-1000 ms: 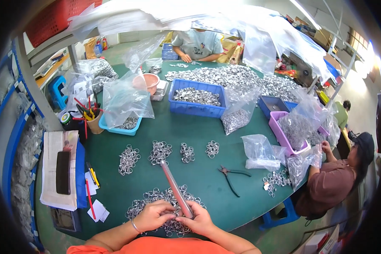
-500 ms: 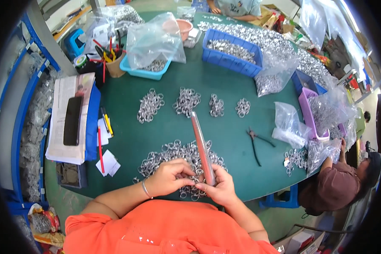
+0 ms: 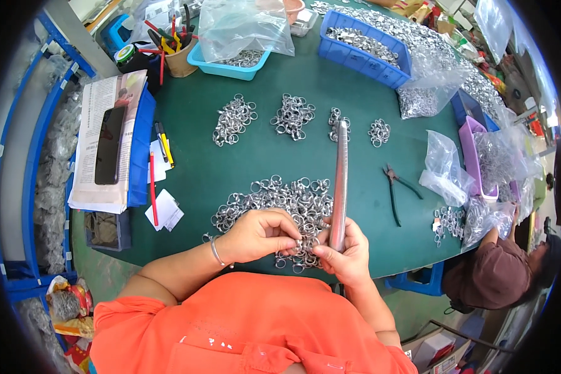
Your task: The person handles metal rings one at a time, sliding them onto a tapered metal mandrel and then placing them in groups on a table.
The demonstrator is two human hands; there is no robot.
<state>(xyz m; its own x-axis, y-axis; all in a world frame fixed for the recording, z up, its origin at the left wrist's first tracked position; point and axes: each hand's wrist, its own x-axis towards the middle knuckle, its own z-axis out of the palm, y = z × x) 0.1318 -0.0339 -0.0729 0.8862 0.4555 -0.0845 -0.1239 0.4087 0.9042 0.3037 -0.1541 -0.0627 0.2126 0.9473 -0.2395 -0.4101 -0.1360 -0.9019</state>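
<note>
Seen from my remote seat above a green work table [image 3: 199, 174], I find my left hand [image 3: 255, 235] curled at the near edge of a pile of small metal rings [image 3: 274, 199], its fingertips [image 3: 293, 240] pinched nearly shut on what looks like a single ring; the ring itself is too small for me to make out clearly. A thin bracelet [image 3: 216, 251] sits on that wrist. Just right of those fingertips, my right hand [image 3: 346, 255] is wrapped around the lower end of a long metal rod [image 3: 339, 181], thumb pressed against its side, fingers closed firmly round it. The rod rises away from the fingers across the table, its far tip among four smaller clusters of rings [image 3: 293, 115]. Beyond and left of my left fingers lie a phone [image 3: 109, 153] on printed papers and a red pencil [image 3: 152, 187]. Right of the rod hand rests a pair of pliers [image 3: 394, 187], then clear plastic bags [image 3: 445, 168] of rings, where another person in a brown shirt [image 3: 492, 274] sits.
</note>
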